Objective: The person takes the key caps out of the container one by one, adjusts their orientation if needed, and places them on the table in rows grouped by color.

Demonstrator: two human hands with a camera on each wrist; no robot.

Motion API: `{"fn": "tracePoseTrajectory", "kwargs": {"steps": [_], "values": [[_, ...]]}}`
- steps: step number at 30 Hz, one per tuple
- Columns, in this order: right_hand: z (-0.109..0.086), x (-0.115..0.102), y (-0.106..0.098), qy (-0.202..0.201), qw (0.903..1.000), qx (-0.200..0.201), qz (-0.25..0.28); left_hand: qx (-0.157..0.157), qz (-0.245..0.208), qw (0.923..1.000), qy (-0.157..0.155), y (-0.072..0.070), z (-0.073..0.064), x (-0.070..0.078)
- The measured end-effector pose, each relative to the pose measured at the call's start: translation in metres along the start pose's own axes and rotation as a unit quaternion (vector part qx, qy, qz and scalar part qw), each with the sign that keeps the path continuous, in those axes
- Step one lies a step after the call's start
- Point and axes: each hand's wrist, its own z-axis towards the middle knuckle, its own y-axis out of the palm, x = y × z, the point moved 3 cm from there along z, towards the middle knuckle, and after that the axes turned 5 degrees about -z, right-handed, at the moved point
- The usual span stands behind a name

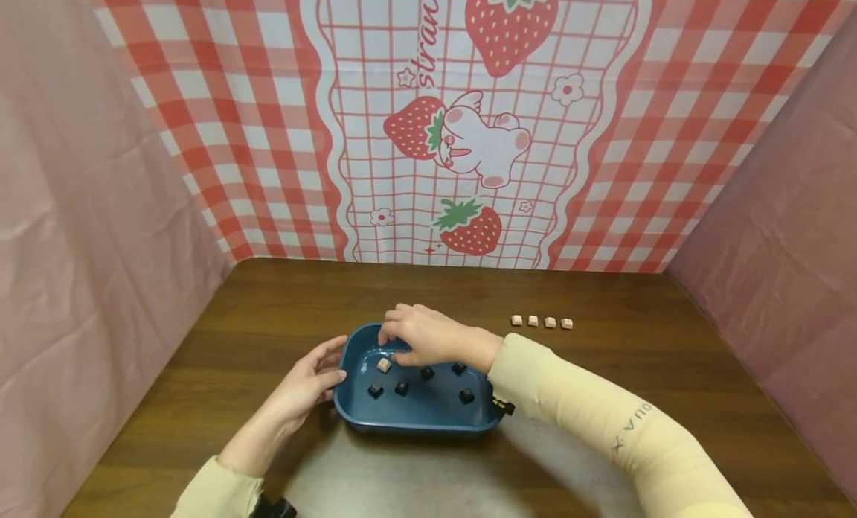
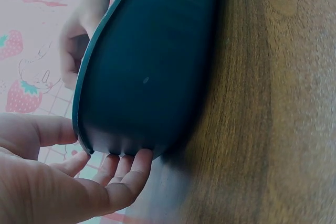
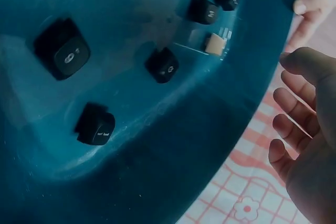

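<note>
A blue plastic tray [image 1: 422, 429] with rounded corners stands on the table. At its left end my left hand [image 1: 304, 384] grips the wall, thumb at the rim and fingers against the outside. Inside lie several black keycaps [image 1: 401, 388], some showing printed characters in the right wrist view, and one cream keycap [image 1: 384, 365] near the left end. My right hand [image 1: 425, 336] reaches over the tray's far side. Its thumb and fingers are apart beside the cream keycap; in the right wrist view the fingers [image 3: 294, 129] bend loosely with nothing between them.
Several cream keycaps [image 1: 533, 321] form a row on the brown wooden table [image 1: 281, 295], behind and to the right of the tray. A strawberry-print cloth [image 1: 268, 131] hangs at the back, with pink cloth [image 1: 770, 265] along both sides.
</note>
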Motion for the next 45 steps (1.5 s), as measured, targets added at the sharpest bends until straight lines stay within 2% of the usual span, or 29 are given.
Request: {"fn": "tracePoseTrajectory", "kwargs": {"steps": [9,15,21,32,37,40,45], "values": [[0.009,0.000,0.014,-0.014,0.9977,-0.038,-0.054,-0.004,-0.003,1.0000,0.004,0.001,0.001,0.000],[0.014,-0.002,0.022,-0.032,0.9924,-0.050,-0.108,-0.011,-0.009,0.9999,0.002,0.002,0.001,0.000],[0.020,-0.007,0.029,-0.054,0.9879,-0.062,-0.132,-0.014,-0.009,0.9999,0.001,0.002,0.000,0.002],[0.025,-0.012,0.039,-0.044,0.9780,-0.091,-0.182,-0.012,0.000,0.9999,-0.005,0.002,-0.001,0.001],[0.027,-0.013,0.044,-0.051,0.9694,-0.099,-0.218,-0.004,0.003,0.9999,-0.010,0.001,0.000,0.001],[0.026,-0.012,0.046,-0.056,0.9677,-0.099,-0.225,-0.004,0.004,0.9999,-0.008,0.001,-0.001,0.001],[0.025,-0.012,0.040,-0.055,0.9725,-0.085,-0.210,-0.005,0.002,1.0000,-0.006,0.000,-0.002,0.001]]}}
